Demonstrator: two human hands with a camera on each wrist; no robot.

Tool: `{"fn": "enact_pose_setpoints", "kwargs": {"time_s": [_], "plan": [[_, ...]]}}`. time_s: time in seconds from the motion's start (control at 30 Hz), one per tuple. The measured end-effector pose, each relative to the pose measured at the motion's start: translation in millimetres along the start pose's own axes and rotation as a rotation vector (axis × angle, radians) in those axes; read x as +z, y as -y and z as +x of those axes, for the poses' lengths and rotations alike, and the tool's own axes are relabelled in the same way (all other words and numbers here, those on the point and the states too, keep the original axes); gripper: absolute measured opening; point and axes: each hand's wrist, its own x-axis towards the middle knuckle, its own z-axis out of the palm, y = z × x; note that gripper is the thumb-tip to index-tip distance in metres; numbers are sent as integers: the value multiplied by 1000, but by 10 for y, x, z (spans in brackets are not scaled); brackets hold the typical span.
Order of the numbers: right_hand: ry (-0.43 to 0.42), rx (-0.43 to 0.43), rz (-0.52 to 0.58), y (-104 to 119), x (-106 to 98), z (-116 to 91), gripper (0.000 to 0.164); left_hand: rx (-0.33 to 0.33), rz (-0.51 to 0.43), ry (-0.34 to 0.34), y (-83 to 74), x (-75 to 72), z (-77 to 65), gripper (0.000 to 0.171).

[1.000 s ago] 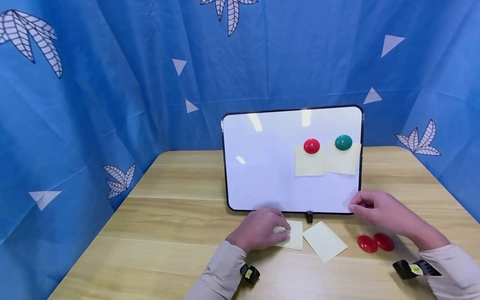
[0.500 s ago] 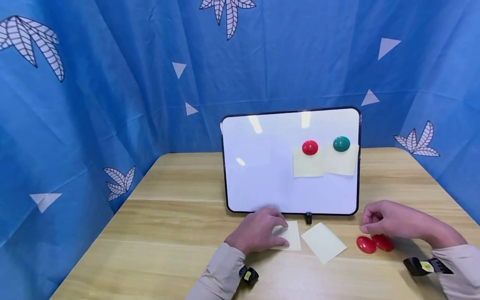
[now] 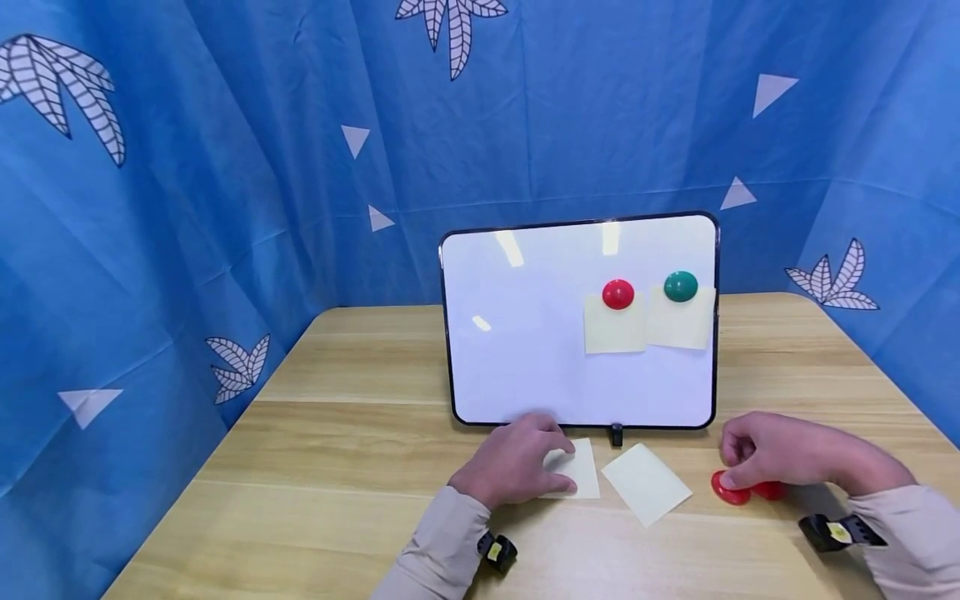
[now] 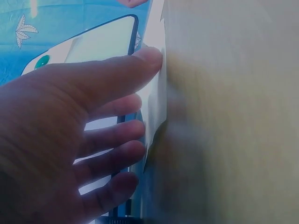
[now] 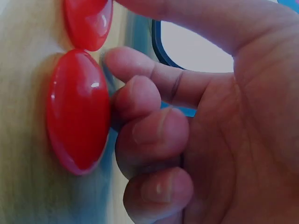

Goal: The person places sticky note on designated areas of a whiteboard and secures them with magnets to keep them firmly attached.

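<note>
My left hand rests over a pale yellow square of paper on the table, covering part of it. In the left wrist view its thumb lies on the paper and the other fingers are loosely bent and spread. Two glossy red oval magnets lie side by side at the right. My right hand is over them, thumb touching the left magnet and partly hiding the right magnet. The right wrist view shows the forefinger beside the nearer magnet, the other fingers curled, with a gap between forefinger and magnets.
A black-framed whiteboard stands behind the hands on a small black foot. Red and green magnets hold two yellow papers on it. Another paper lies on the table. Blue curtain surrounds it.
My right hand has come down from the whiteboard's lower right corner to the two red magnets, its thumb now on the left one. The left hand stays over its paper.
</note>
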Motion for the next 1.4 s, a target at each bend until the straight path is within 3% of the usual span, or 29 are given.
{"fn": "enact_pose_setpoints", "kwargs": {"time_s": [0.2,0.57,0.93,1.4], "plan": [[-13,25,6,10,8,19,23,17,2,-10,2,-6,-3,34],[-140,39,-37,77,48,80,13,47,28,-5,1,-13,-4,23],[-184,78,-56,56,14,81,6,35,62,60,-68,-48,-28,46],[-268,60,-186,-2,-36,102,13,44,40,35,-46,-22,-16,35]]}}
